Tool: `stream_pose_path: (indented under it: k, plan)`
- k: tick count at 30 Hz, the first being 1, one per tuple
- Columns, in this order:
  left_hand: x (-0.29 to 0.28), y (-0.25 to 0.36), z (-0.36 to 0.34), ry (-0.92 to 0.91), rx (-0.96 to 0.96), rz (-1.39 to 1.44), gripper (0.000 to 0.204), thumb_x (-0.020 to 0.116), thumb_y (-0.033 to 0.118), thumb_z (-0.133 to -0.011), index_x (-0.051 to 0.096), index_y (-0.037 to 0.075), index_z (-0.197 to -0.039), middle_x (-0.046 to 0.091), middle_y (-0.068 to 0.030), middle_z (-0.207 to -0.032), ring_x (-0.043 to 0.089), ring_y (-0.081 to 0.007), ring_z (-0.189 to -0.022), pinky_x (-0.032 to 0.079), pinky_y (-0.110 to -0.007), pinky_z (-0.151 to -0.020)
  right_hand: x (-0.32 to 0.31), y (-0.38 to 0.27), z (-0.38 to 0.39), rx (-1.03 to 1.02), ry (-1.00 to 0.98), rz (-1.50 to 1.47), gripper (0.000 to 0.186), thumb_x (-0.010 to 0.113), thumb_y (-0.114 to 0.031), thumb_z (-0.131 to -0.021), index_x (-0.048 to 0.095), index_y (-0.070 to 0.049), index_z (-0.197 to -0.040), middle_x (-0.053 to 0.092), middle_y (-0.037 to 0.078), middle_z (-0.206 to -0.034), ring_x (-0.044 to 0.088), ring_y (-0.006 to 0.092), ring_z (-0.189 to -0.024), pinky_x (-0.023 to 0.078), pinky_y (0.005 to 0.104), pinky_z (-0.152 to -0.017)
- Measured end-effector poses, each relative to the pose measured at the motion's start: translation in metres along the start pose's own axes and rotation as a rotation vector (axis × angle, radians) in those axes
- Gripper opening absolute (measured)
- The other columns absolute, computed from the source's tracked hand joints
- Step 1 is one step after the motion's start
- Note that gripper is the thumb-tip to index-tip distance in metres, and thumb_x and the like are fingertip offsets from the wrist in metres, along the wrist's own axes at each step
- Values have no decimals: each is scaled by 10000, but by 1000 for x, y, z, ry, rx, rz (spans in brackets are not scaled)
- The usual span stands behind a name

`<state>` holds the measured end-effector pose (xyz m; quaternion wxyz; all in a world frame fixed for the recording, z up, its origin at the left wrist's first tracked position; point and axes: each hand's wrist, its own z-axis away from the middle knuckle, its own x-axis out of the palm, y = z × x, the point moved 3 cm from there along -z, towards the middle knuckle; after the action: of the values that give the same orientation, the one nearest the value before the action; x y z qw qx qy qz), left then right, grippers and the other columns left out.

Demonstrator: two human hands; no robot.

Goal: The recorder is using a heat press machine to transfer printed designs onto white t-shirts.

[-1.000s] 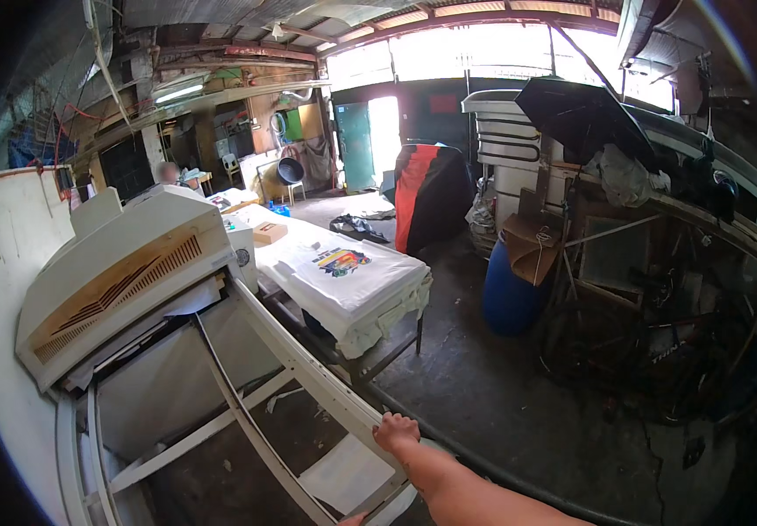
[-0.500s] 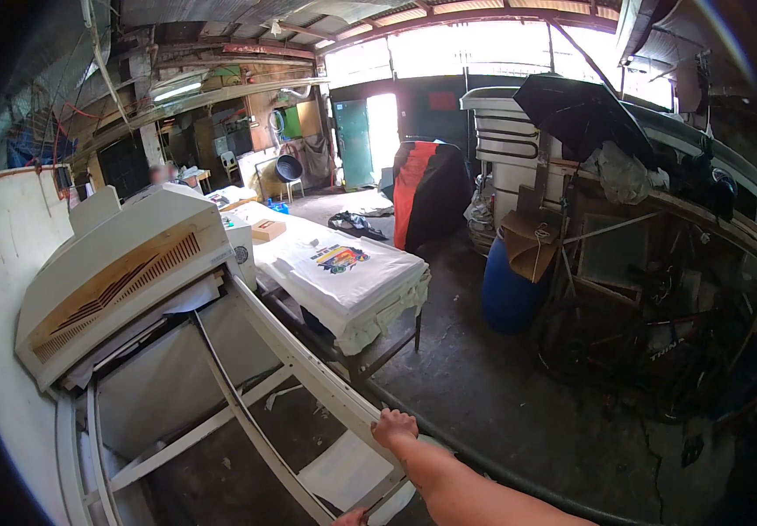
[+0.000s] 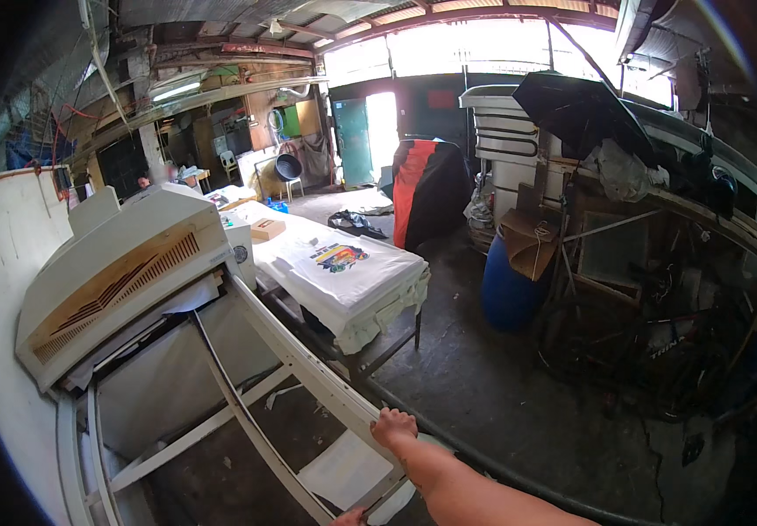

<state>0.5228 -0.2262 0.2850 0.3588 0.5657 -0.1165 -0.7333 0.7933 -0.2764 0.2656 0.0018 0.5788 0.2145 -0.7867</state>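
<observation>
My right hand (image 3: 394, 427) is closed over the outer side rail (image 3: 330, 386) of a long, pale metal frame. The forearm comes in from the lower right. Only a small part of my left hand (image 3: 349, 517) shows at the lower edge, curled against the near end of the frame, beside the dark-edged middle rail (image 3: 240, 408). Across the frame's far end sits a large off-white machine hood (image 3: 124, 280) with slotted vents. Below the rails, a white sheet (image 3: 343, 473) lies near my hands.
Beyond the frame stands a table with stacked white printed shirts (image 3: 343, 285) and a cardboard box (image 3: 268, 229). On the right are a blue drum (image 3: 508, 294), a dark bicycle (image 3: 641, 351) and a black umbrella (image 3: 575, 114). A red-and-black cover (image 3: 431, 193) stands farther back.
Both hands stay in place on the frame. In the far left background, a person's head now shows above the machine hood.
</observation>
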Motion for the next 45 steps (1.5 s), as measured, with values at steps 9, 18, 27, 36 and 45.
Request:
stream_pose_path:
  k: [9,18,27,36,45]
  plan:
    - [3,-6,0,48,56,4,334,420,186,-846,563,59,-1120,576,-209,-1105,533,-395,-1029,431,-461,-866,0,-1,0,-6,5,-8,456,496,-434,-845,556,-69,-1111,591,140,-1123,563,308,-1069,419,408,-909]
    - [4,-5,-1,41,20,-13,316,414,196,-850,576,77,-1094,587,-191,-1087,543,-386,-1010,431,-456,-858,-5,-2,3,2,-38,-10,442,478,-404,-869,542,-69,-1150,576,138,-1170,542,301,-1114,394,417,-921]
    - [1,0,2,33,-8,5,326,409,206,-857,566,81,-1114,586,-191,-1095,541,-390,-1011,431,-459,-852,1,1,0,-9,21,-25,450,504,-424,-840,559,-65,-1106,597,147,-1116,570,306,-1061,424,413,-896]
    - [1,-1,2,58,22,27,320,401,208,-856,571,67,-1088,585,-212,-1077,544,-398,-1001,431,-464,-846,-1,-1,1,-3,6,-11,460,499,-424,-843,558,-64,-1123,591,140,-1135,565,302,-1073,425,403,-907]
    - [7,-7,-1,113,81,-7,316,401,203,-853,561,63,-1087,584,-214,-1061,537,-409,-994,429,-474,-837,-2,-2,2,-4,5,-9,461,498,-430,-846,559,-62,-1118,590,144,-1132,565,306,-1073,425,405,-906]
